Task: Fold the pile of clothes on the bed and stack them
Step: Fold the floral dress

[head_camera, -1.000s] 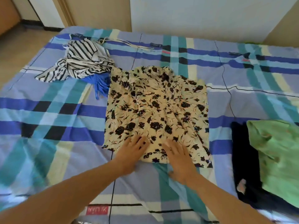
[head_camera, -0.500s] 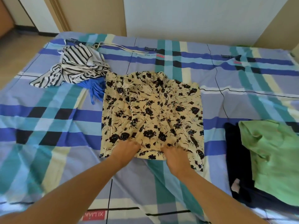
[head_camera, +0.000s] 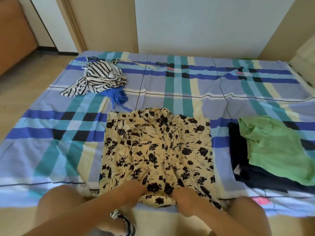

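A cream garment with black flowers [head_camera: 158, 150] lies spread on the plaid bed sheet [head_camera: 51, 150], its hem at the bed's near edge. My left hand [head_camera: 131, 189] and my right hand [head_camera: 185, 201] both grip that hem with curled fingers, a hand's width apart. To the right lies a green garment [head_camera: 276, 147] on top of a dark navy one [head_camera: 242, 160]. At the far left sits a crumpled black-and-white striped garment [head_camera: 100, 79] with a blue garment [head_camera: 117, 97] sticking out beneath it.
The bed's near edge [head_camera: 51, 201] runs across the bottom of the view, with tan floor below it. A striped slipper [head_camera: 126, 223] shows on the floor between my arms. White wall and wooden panels stand behind the bed.
Both hands went from lying flat on the floral garment to gripping its hem and have drawn it toward the bed's near edge. The view has pulled back.
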### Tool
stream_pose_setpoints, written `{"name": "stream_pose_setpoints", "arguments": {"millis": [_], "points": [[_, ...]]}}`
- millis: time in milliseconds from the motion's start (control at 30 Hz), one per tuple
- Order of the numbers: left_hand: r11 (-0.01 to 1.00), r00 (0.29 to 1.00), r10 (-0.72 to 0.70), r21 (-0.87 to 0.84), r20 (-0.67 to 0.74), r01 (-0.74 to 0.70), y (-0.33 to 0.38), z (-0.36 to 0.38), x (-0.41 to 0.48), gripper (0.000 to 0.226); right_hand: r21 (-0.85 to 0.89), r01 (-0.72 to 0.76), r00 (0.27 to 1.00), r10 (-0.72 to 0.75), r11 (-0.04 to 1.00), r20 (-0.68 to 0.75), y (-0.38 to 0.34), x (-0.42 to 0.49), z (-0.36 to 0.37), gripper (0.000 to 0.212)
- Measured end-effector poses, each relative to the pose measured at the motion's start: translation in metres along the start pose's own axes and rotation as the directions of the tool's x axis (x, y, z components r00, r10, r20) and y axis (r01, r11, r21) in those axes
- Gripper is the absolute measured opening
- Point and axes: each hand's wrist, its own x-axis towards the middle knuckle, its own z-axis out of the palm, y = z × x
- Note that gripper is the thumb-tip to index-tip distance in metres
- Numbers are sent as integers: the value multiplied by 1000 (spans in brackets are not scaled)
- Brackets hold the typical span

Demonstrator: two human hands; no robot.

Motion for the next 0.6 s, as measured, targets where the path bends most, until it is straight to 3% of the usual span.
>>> {"name": "stream_pose_setpoints", "arguments": {"millis": [100, 167, 233, 300, 467, 533, 600], "points": [[997, 979, 28, -74, 201, -13, 9, 14, -25, 46, 84, 41, 984, -55, 996, 172, -12, -24, 9, 22], [998, 956, 23, -68, 292, -3, 13, 15, -34, 59, 63, 49, 964, -64, 997, 260, -17, -37, 11, 35], [998, 952, 8, -62, 307, 11, 14, 2, -39, 70, 23, 52, 958, -56, 998, 280, -19, -41, 0, 46], [997, 958, 21, -81, 286, 2, 9, -27, -44, 65, -19, 55, 963, -49, 998, 265, -18, -41, -29, 50], [994, 992, -62, -79, 114, 71, -16, -135, -36, 50, -29, 12, 997, -10, 1000, 76, -1, -32, -135, 52], [992, 993, -106, -70, -52, 103, -34, -180, -23, 42, -27, -28, 998, 26, 999, -59, 15, -16, -185, 37], [988, 950, -153, -64, -273, 141, -49, -210, -10, 44, -18, -44, 960, 37, 999, -276, 28, -1, -217, 24]]}}
